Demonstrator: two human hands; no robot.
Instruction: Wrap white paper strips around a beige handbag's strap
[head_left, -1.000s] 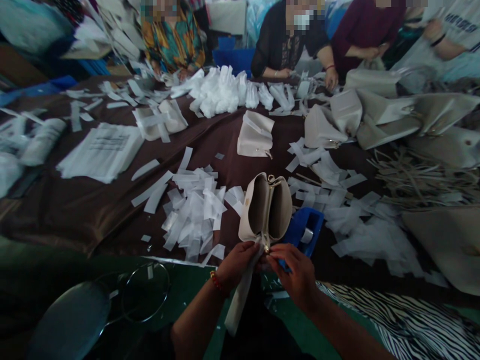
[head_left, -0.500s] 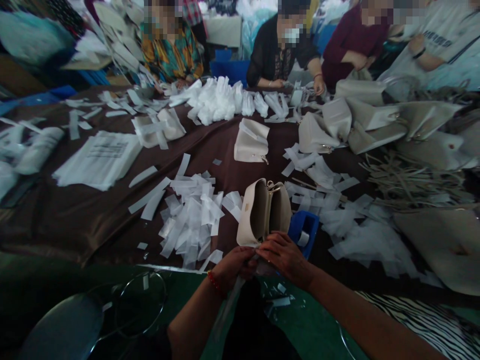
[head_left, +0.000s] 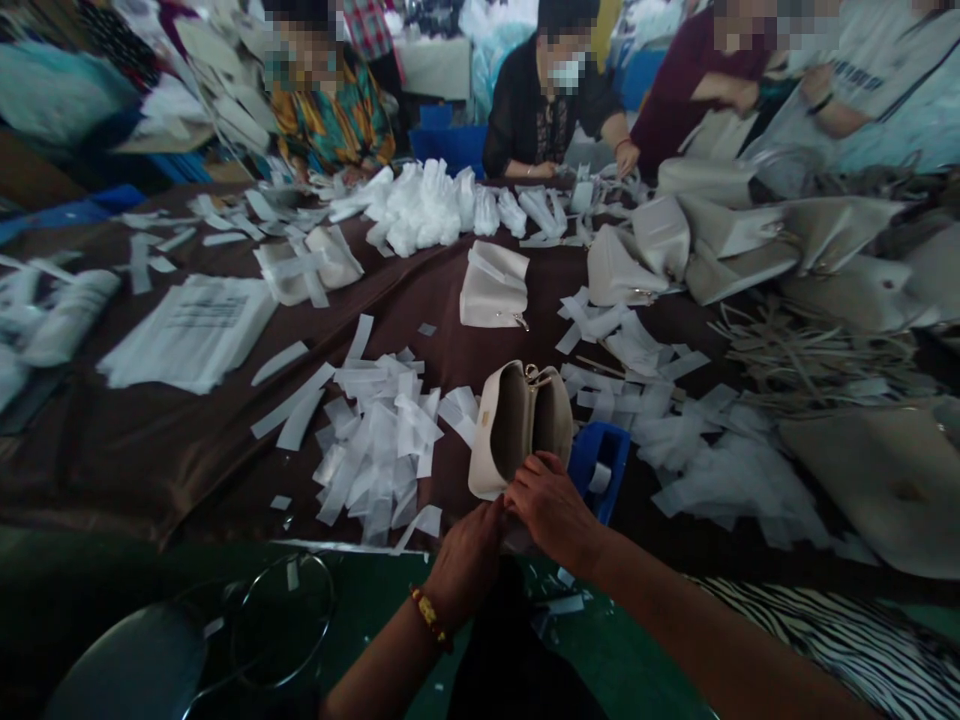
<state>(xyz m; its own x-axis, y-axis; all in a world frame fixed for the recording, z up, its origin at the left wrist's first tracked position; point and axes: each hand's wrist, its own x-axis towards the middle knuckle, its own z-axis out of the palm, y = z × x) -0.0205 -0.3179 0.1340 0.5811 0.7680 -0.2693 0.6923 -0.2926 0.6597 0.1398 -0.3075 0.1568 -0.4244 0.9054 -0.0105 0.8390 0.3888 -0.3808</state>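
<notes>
A small cream handbag (head_left: 486, 445) stands at the table's near edge, its top open and two dark compartments showing, with a metal clasp at the far end. My right hand (head_left: 553, 512) is closed on the bag's near end, the fingers bent over its edge. Close beside it, my left hand (head_left: 471, 555) is closed at the bag's lower near corner; its fingertips are partly hidden, and what they pinch cannot be made out. A blue tape dispenser (head_left: 616, 462) with a white roll sits just right of the bag.
White strips (head_left: 379, 430) lie heaped left of the bag, and more strips (head_left: 712, 460) to its right. Another cream bag (head_left: 491, 290) lies beyond. Several bags (head_left: 742, 245) and straps (head_left: 817, 350) are piled at right. Printed white sheets (head_left: 191, 335) lie left. People work across the table.
My left hand has turned over, its back now upward, and the pale strip hanging from it no longer shows. My right hand still grips the bag's near end. The view has shifted slightly.
</notes>
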